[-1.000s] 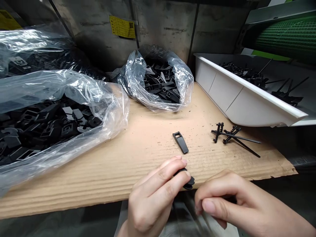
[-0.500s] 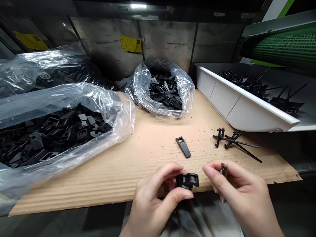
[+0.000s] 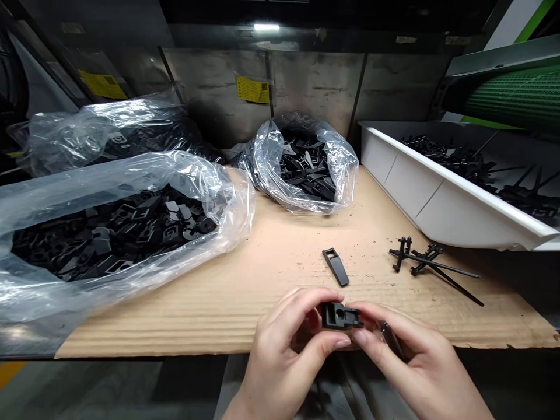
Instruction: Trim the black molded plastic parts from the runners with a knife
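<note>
My left hand point(image 3: 301, 344) pinches a small black plastic part point(image 3: 335, 315) between thumb and forefinger, just over the front edge of the cardboard. It is blocky, with a square opening, a round hole and a forked right end. At that forked end the thumb and forefinger of my right hand point(image 3: 402, 344) close in and touch it. A slim, shiny dark piece point(image 3: 391, 340), perhaps a metal tool, is tucked in my right hand, mostly hidden by the fingers. Beyond my hands a black tapered plastic tab point(image 3: 336, 268) with a square window lies on the cardboard.
Cardboard point(image 3: 280, 256) covers the bench. An open plastic bag point(image 3: 236, 204) of black parts lies left, another bag point(image 3: 347, 181) at the back. Several black pin-like pieces point(image 3: 420, 256) lie at right, before a white bin point(image 3: 406, 181). A green roller point(image 3: 516, 96) overhangs it.
My right hand has moved left to meet the part in my left hand. The part has turned, showing its square opening and hole. The view has shifted left.
</note>
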The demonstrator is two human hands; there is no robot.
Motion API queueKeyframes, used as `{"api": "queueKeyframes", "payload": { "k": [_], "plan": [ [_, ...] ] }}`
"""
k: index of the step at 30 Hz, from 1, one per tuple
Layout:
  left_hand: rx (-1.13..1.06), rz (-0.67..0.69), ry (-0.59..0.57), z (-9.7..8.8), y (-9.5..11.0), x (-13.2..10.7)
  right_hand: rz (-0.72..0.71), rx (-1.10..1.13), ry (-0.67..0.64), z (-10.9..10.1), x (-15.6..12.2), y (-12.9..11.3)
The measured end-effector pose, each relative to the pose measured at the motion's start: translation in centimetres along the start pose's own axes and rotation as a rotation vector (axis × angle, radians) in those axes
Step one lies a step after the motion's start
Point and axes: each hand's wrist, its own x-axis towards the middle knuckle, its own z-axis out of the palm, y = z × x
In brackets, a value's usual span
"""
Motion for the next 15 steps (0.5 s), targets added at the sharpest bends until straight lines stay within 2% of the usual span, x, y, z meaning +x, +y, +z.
{"api": "queueKeyframes", "payload": {
  "k": [4,9,12,15],
  "plan": [
    [-0.162,-0.046,0.002,-0.1,0.0,-0.4,0.022,-0.051,-0.036,0.0,0.2,0.1],
    [-0.200,-0.082,-0.027,-0.6,0.3,-0.2,0.028,-0.040,-0.064,0.0,0.3,-0.2],
    [-0.247,-0.087,-0.093,-1.1,0.9,0.5,-0.063,-0.050,-0.107,-0.2,0.5,0.0],
    [-0.398,-0.139,-0.200,-1.1,1.3,0.9,-0.183,-0.048,-0.195,-0.5,0.6,0.3]
  ]
}}
